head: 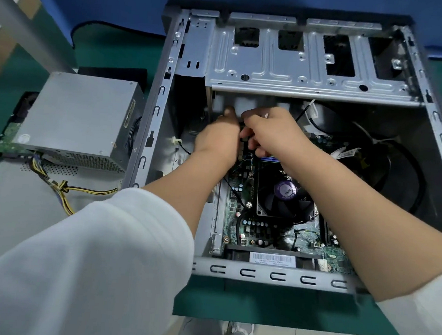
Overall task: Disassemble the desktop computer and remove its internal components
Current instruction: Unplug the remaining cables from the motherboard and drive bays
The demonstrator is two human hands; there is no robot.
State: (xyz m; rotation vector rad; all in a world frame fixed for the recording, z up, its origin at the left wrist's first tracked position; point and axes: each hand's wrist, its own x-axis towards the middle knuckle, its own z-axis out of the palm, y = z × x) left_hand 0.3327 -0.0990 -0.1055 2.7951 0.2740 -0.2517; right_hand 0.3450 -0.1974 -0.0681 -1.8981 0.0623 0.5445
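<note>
Inside the open computer case (pixel 286 75) on the tabletop (pixel 97 46), both hands meet above the motherboard (pixel 257 227). The left hand (pixel 216 138) and right hand (pixel 272 130) each curl their grip around a dark connector (pixel 242 134); the fan (pixel 284 198) sits just below.

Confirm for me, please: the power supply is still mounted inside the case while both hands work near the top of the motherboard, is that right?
Not quite. The head view shows the power supply already out, lying left of the case with its cables trailing. The rest holds: the left hand and right hand work together near the motherboard's top edge.
</note>
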